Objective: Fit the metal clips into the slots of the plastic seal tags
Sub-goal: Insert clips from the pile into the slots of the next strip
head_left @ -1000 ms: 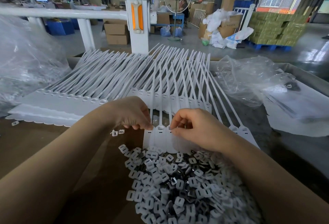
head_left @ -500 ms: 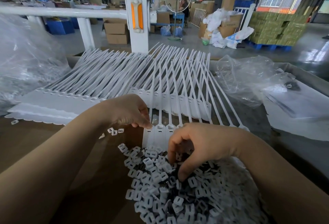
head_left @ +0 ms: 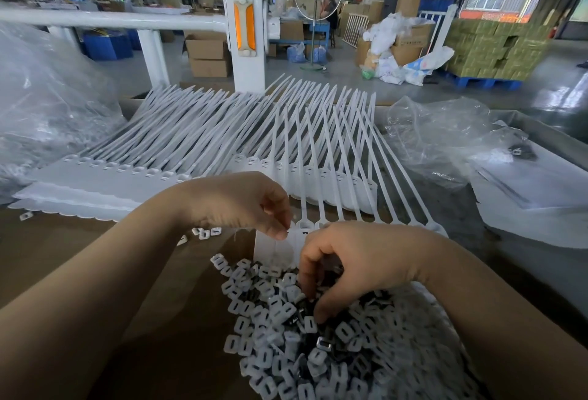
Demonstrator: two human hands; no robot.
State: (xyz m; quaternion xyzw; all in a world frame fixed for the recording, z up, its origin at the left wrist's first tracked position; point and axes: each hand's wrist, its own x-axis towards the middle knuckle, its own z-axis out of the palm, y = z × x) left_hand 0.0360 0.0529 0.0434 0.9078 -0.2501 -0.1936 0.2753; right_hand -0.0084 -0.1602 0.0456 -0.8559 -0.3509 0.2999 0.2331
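White plastic seal tags [head_left: 318, 173] lie fanned in rows across our brown bench [head_left: 79, 259], straps pointing away from us. Our right hand [head_left: 359, 259] digs into the heap of clips [head_left: 286, 336] nearest us, fingers curled around some. Our left hand [head_left: 241, 202] rests its fingertips, close together, on the nearest tag's head [head_left: 280, 245].

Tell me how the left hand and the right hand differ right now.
The left hand sits at the heads of the white seal tags, fingertips down at a tag slot; the right hand is lower, in the pile of clips. The left hand's fingers are bunched at the tag; the right hand's fingers curl down, picking among clips. Whether either actually holds a clip cannot be made out. Both are bare, backs up.
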